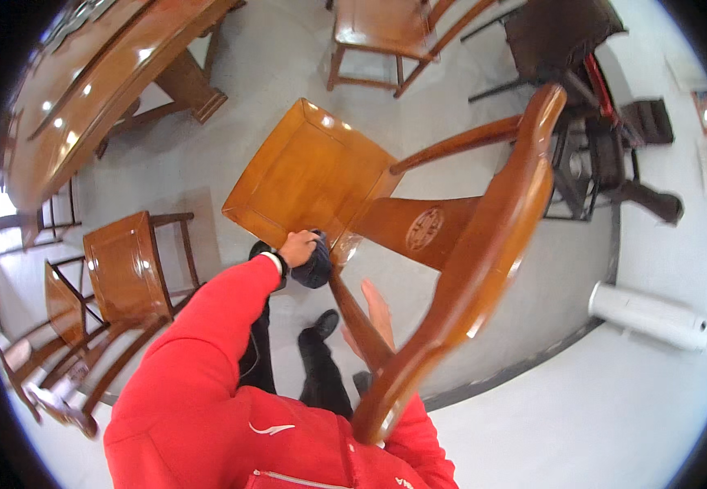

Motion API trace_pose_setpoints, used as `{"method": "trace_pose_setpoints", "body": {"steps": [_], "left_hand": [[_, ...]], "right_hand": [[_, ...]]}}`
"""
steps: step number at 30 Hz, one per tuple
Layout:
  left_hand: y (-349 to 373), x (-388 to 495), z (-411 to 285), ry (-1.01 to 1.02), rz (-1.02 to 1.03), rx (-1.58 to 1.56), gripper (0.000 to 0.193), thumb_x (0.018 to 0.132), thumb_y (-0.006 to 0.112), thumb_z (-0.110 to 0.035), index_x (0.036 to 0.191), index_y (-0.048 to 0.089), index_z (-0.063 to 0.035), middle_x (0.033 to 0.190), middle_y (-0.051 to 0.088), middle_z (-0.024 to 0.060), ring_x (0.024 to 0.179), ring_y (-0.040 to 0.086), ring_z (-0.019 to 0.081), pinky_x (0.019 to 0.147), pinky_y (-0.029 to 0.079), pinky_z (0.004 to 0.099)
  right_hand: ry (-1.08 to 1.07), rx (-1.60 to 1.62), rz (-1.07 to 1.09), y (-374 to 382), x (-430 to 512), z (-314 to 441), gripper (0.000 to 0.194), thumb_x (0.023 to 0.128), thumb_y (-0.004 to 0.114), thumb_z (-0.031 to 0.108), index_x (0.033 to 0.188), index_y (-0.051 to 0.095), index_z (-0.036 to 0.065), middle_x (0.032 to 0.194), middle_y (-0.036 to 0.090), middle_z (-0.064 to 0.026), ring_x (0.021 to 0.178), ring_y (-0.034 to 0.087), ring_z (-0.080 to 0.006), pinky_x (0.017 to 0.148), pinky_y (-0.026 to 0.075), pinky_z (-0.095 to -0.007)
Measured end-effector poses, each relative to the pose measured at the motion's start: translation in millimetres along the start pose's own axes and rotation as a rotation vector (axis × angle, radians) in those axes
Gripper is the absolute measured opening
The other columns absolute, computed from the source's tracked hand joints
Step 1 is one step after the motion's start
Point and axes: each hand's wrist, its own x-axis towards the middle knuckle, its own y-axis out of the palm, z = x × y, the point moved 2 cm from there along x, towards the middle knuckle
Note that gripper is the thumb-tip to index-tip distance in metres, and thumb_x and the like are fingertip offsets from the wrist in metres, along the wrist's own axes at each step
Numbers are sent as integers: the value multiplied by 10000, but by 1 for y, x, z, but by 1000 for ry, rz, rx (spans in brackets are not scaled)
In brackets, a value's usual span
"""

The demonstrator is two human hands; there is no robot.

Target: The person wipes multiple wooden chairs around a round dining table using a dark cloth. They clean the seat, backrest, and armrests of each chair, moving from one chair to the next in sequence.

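Note:
A glossy wooden chair stands before me, with its seat to the left and its curved top rail nearest the camera. A round carved medallion marks its back splat. My left hand holds a bunched dark blue cloth against the seat's near edge, beside the foot of a back post. My right hand is behind the near back post, its fingers stretched out. The post covers part of that hand, and whether they touch cannot be made out.
A long polished table runs along the upper left. More wooden chairs stand at the left and top. Dark chairs and furniture crowd the upper right. A white cylindrical object lies along the wall at right.

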Motion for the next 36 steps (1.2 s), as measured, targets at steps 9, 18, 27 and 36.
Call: {"method": "trace_pose_setpoints", "body": {"steps": [9,18,27,36], "left_hand": [[-120,-20,-265,428,62,-937,437,1073,455,-169,1483,417,-25,1343,561,55,1175,580,137,1041,469,297],[-36,55,-255,490,-221,-498,459,1019,548,-236,1447,489,-78,1486,442,199,1383,386,402,1167,301,473],[60,138,-85,-358,-149,-454,424,1006,481,-328,1376,599,-159,1417,570,131,1371,436,351,1112,355,497],[77,65,-114,-771,-108,-821,416,1026,483,-328,1388,499,-124,1414,522,217,1217,559,418,1001,478,515]], "right_hand": [[11,-44,-492,-224,15,105,480,1009,513,82,1473,439,-15,1465,502,-187,1310,525,-291,1108,399,-404],[66,91,-411,-163,79,199,930,858,592,126,1642,99,42,1608,281,-149,1351,422,-263,1116,363,-385],[287,145,-559,-161,73,204,1125,773,695,347,1652,49,74,1647,231,-167,1422,363,-287,1154,316,-437],[202,120,-475,-165,73,199,1064,854,696,362,1639,66,15,1689,139,-163,1542,178,-286,1233,157,-418]]}}
